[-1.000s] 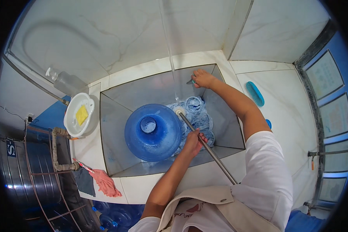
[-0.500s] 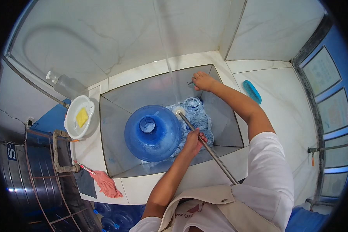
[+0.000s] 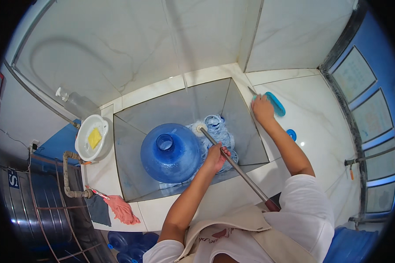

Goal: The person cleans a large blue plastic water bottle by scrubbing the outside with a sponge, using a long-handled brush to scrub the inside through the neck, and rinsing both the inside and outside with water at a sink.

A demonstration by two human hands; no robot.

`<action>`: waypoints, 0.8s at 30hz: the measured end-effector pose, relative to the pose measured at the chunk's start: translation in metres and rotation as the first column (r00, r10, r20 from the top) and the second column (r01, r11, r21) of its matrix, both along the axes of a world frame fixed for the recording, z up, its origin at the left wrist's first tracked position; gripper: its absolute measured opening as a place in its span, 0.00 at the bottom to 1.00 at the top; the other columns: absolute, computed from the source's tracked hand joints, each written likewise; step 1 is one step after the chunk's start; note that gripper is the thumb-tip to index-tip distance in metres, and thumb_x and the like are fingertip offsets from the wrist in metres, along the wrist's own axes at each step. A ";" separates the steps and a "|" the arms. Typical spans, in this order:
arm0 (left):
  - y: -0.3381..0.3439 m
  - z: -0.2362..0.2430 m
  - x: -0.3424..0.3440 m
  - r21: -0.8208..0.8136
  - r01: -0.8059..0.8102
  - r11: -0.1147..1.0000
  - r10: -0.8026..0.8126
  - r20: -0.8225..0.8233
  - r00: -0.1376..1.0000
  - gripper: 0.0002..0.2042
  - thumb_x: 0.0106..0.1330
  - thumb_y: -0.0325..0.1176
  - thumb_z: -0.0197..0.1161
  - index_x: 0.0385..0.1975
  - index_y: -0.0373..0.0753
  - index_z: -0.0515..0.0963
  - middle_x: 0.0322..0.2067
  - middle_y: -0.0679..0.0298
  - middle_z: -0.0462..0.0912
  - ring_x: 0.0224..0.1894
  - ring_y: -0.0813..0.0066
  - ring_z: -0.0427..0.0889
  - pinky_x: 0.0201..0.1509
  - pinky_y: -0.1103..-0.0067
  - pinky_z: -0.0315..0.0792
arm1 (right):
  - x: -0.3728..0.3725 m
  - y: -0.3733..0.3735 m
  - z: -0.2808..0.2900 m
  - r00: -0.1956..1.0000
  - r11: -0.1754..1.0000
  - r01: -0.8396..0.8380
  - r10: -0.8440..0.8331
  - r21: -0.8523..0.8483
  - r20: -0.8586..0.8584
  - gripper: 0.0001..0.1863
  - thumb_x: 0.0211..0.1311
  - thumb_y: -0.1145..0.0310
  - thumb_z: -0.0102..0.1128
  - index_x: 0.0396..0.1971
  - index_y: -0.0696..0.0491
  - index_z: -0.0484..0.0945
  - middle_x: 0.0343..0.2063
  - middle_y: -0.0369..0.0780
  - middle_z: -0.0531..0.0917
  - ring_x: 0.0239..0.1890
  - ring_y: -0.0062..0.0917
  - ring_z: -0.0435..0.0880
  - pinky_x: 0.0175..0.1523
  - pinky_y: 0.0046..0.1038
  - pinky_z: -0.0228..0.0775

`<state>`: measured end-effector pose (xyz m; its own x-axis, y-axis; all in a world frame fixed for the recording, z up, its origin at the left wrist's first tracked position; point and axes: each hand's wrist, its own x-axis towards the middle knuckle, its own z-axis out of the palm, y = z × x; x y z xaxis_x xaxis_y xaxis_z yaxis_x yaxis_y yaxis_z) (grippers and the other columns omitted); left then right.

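Note:
My left hand [image 3: 217, 157] is wrapped around the metal pole [image 3: 241, 173] of what looks like a mop. The pole slants down to a white round hub among pale bluish-white strands [image 3: 226, 140] on the sink floor. Just left of the hub, a big blue water jug [image 3: 171, 155] stands in the grey sink [image 3: 131, 116], its open neck facing up. At the sink's right rim, my right hand [image 3: 262, 108] is closed around a thin, blade-like metal tool, only its tip showing. A teal oval brush [image 3: 275, 104] lies on the ledge right beside those fingers.
A white basin [image 3: 80, 142] with a yellow sponge [image 3: 95, 137] sits left of the sink, near a clear pump bottle [image 3: 79, 105]. A pink cloth [image 3: 120, 210] lies at the front left. A blue cap [image 3: 291, 135] is beside my right forearm. A thin water stream [image 3: 183, 76] falls at the back.
My right hand has moved right with the thin tool, from over the sink to the ledge by the teal brush. My left hand keeps its grip on the pole. The blue cap now shows.

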<state>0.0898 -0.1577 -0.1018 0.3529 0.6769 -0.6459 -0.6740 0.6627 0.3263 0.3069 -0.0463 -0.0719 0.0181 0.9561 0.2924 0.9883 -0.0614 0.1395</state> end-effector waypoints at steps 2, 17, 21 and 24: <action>0.001 0.003 0.013 0.004 0.039 0.999 -0.039 0.035 0.999 0.09 0.65 0.31 0.40 0.23 0.38 0.60 0.16 0.66 0.63 0.19 0.75 0.64 0.26 0.77 0.66 | 0.026 0.003 -0.030 0.993 0.998 0.039 -0.034 -0.050 0.109 0.11 0.49 0.68 0.48 0.28 0.59 0.75 0.35 0.50 0.74 0.27 0.39 0.77 0.29 0.31 0.71; 0.146 -0.053 -0.072 -0.031 -0.302 0.953 0.301 -0.025 0.953 0.08 0.59 0.23 0.41 0.38 0.31 0.58 0.30 0.53 0.66 0.27 0.60 0.71 0.28 0.69 0.76 | -0.238 0.064 0.077 0.099 0.699 -0.624 -0.372 -0.349 -0.923 0.06 0.50 0.78 0.46 0.22 0.65 0.71 0.17 0.44 0.75 0.17 0.29 0.77 0.21 0.24 0.73; 0.161 0.000 -0.062 0.035 -0.158 0.987 0.155 0.082 0.985 0.14 0.58 0.23 0.41 0.45 0.30 0.56 0.41 0.44 0.60 0.39 0.46 0.69 0.34 0.61 0.77 | -0.202 0.096 0.024 -0.326 0.757 -0.553 -0.582 -0.349 -0.745 0.04 0.49 0.79 0.46 0.21 0.63 0.70 0.15 0.40 0.73 0.13 0.26 0.73 0.17 0.20 0.68; 0.179 0.024 -0.066 -0.032 -0.012 0.999 0.015 0.084 0.996 0.18 0.57 0.25 0.42 0.48 0.27 0.53 0.47 0.39 0.52 0.45 0.38 0.65 0.35 0.59 0.76 | -0.179 0.125 0.015 -0.415 0.673 -0.699 -0.659 -0.244 -0.627 0.05 0.51 0.79 0.45 0.23 0.60 0.72 0.14 0.39 0.73 0.15 0.25 0.75 0.15 0.20 0.66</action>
